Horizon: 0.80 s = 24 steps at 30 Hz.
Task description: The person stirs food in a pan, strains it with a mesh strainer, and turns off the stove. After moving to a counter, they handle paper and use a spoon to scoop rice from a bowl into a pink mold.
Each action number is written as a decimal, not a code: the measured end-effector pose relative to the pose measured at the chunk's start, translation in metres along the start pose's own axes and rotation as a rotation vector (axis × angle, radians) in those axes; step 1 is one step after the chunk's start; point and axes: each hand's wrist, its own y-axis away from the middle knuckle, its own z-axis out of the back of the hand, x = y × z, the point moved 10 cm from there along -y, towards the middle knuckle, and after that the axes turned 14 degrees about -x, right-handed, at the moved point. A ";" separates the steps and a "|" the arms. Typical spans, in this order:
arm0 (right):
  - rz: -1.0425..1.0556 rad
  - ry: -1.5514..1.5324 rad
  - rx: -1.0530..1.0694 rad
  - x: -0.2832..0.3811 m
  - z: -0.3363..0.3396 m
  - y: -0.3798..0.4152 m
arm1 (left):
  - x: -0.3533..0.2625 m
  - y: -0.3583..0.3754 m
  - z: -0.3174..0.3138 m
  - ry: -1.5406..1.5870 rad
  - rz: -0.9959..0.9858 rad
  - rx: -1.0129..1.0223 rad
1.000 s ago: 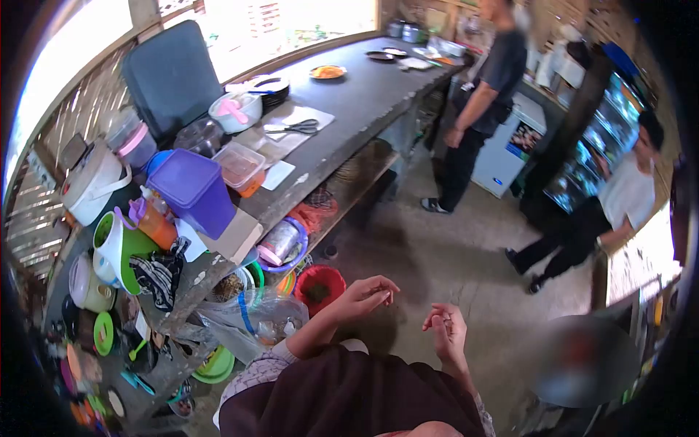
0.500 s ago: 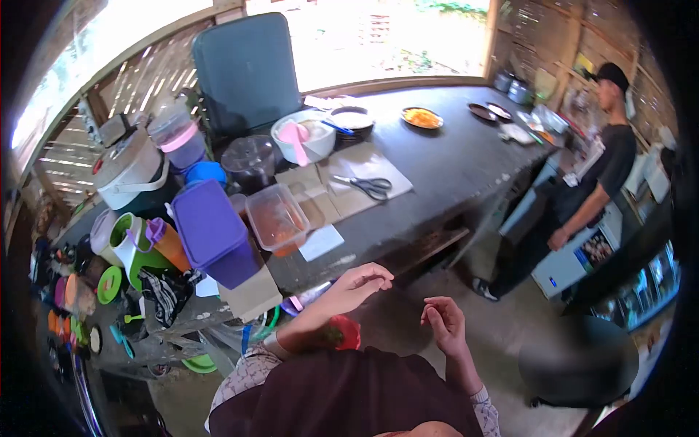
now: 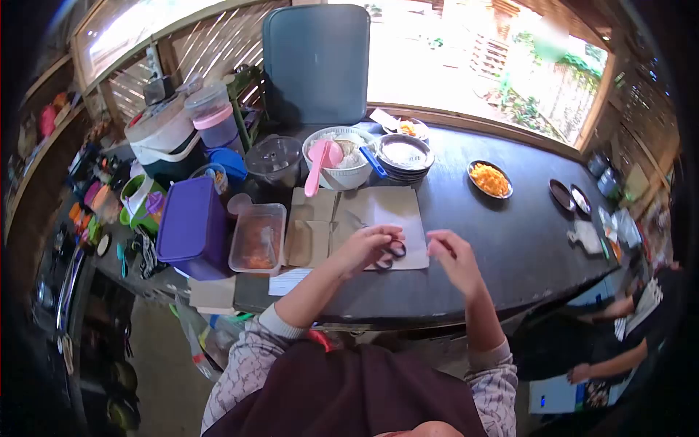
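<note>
My left hand [image 3: 370, 249] hovers over the cardboard sheet [image 3: 393, 204], fingers loosely bent. It overlaps the dark-handled scissors [image 3: 397, 249], hiding much of them; the loops show beside and below the fingers. To its right, my right hand [image 3: 454, 261] is raised at the sheet's right edge, loosely curled with nothing visible in it. Left of the sheet are a folded brown cardboard piece [image 3: 309, 244] and a clear plastic tub [image 3: 240, 251] with orange-red food and a spoon inside.
Behind the cardboard stand a white basin [image 3: 349, 179] with a pink ladle [image 3: 316, 175] and a stack of plates [image 3: 406, 154]. A plate of shredded orange food [image 3: 489, 180] sits to the right. A purple container [image 3: 191, 226] stands left. Another person [image 3: 641, 328] is at lower right.
My view has turned right and toward the table. Both hands have moved from in front of the table edge to over it, the left now overlapping the scissors.
</note>
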 end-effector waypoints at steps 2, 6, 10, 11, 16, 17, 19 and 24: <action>-0.134 0.023 0.033 -0.033 0.012 -0.045 | 0.010 -0.040 -0.005 0.045 0.023 -0.073; -0.124 0.067 0.128 -0.108 0.018 -0.129 | 0.027 -0.122 0.010 0.093 0.028 -0.274; -0.276 0.196 0.139 -0.176 0.010 -0.193 | 0.021 -0.182 0.035 0.128 -0.086 -0.420; -0.366 0.172 0.115 -0.188 0.008 -0.204 | 0.013 -0.190 0.042 0.123 -0.138 -0.484; -0.449 0.268 0.024 -0.240 0.002 -0.263 | 0.009 -0.225 0.072 0.180 -0.214 -0.627; -0.462 0.345 0.035 -0.250 0.001 -0.271 | 0.009 -0.227 0.074 0.180 -0.213 -0.633; -0.468 0.318 -0.002 -0.254 -0.003 -0.283 | 0.003 -0.228 0.078 0.109 -0.246 -0.663; -0.478 0.316 -0.044 -0.277 -0.009 -0.302 | 0.006 -0.228 0.083 0.073 -0.271 -0.738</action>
